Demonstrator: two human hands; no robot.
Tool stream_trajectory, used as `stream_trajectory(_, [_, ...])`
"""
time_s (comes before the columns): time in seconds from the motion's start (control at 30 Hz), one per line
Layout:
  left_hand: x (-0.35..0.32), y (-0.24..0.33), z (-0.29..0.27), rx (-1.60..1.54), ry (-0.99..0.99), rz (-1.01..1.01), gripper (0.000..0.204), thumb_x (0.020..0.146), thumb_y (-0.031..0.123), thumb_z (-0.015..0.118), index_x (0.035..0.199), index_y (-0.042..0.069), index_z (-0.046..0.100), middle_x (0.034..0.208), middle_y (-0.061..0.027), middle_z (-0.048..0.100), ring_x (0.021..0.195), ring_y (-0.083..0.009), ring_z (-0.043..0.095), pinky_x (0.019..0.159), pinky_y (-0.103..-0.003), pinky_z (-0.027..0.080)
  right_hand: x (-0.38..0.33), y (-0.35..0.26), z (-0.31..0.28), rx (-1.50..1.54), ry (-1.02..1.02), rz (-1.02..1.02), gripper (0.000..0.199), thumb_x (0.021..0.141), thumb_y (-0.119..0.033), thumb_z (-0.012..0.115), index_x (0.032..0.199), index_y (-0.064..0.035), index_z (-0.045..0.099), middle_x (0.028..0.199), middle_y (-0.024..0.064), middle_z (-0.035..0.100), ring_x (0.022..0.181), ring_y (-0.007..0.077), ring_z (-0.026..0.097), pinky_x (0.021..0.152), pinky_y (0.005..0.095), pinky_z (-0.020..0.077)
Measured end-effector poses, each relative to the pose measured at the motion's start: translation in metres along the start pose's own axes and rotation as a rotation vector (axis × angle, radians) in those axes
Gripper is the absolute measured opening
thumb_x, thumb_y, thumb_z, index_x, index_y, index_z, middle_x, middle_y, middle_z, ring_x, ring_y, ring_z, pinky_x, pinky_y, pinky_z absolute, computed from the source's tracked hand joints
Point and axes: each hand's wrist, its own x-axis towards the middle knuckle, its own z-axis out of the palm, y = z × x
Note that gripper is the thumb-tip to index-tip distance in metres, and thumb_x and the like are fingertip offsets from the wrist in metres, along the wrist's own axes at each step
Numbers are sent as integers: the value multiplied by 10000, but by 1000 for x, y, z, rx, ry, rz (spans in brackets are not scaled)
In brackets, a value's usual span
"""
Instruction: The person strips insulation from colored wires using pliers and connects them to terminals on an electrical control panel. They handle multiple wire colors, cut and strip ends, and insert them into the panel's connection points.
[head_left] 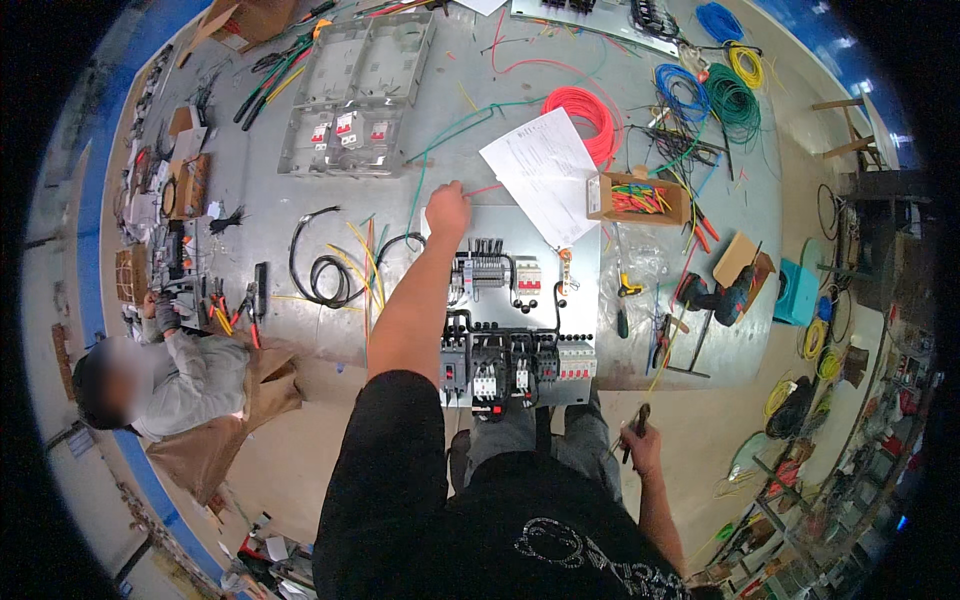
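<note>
The left hand (448, 211) pinches a thin, bright red wire (487, 188). The right hand (643, 449) clasps a slim dark tool (641, 418).

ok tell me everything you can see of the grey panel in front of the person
The flat grey panel looks metallic and rectangular. It lies at the front edge of the table, bearing two rows of electrical components, some with red switches, and black cables. White paper overlaps its top right; the left forearm hides part of its left edge.

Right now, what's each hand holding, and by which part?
Right hand: a dark tool, gripped around its middle. Left hand: at a red wire; whether it's gripped can't be told.
</note>
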Motion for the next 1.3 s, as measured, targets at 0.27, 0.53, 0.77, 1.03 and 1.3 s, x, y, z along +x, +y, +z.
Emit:
stream_trajectory(0.27, [39, -23, 40, 148, -93, 99, 208, 844, 100, 601, 1036, 48, 660, 1096, -142, 657, 1057, -331, 630, 841, -464, 556, -31, 20, 15, 218, -13, 127, 121, 874, -78, 690, 875, 6, 602, 711, 57, 607, 612, 153, 601, 583, 316, 501])
stream_trajectory(0.53, [57, -21, 45, 343, -73, 253, 182, 910, 117, 535, 1038, 33, 633, 1054, -141, 672, 1012, -282, 651, 831, -451, 541, -22, 2, 21, 228, 6, 169, 128, 884, -91, 689, 865, -3, 599, 715, 49, 615, 617, 144, 607, 585, 302, 494])
stream_trajectory(0.77, [88, -51, 25, -126, 20, -13, 182, 918, 153, 599, 1005, -7, 603, 876, -157, 697, 741, -302, 697, 693, -480, 568, -9, 15, 9, 141, 2, 105, 174, 867, -137, 717, 866, 10, 624, 733, 72, 652, 619, 153, 628, 578, 308, 527])
stream_trajectory(1.03, [62, -43, -44, -1549, -682, -470, 189, 1000, 209, 576, 1093, 49, 614, 861, -54, 656, 773, -161, 666, 658, -301, 576, -5, -3, 11, 96, -39, 67, 154, 881, -123, 686, 851, -5, 591, 709, 64, 623, 608, 153, 606, 579, 317, 501])
stream_trajectory(1.3, [-74, -6, -92, -1894, -782, -414, 111, 1025, 181, 548, 1076, 97, 599, 888, -7, 661, 873, -150, 684, 645, -288, 555, 25, 1, 10, 63, -59, -25, 175, 879, -134, 716, 881, 1, 605, 722, 65, 635, 614, 156, 618, 576, 321, 508])
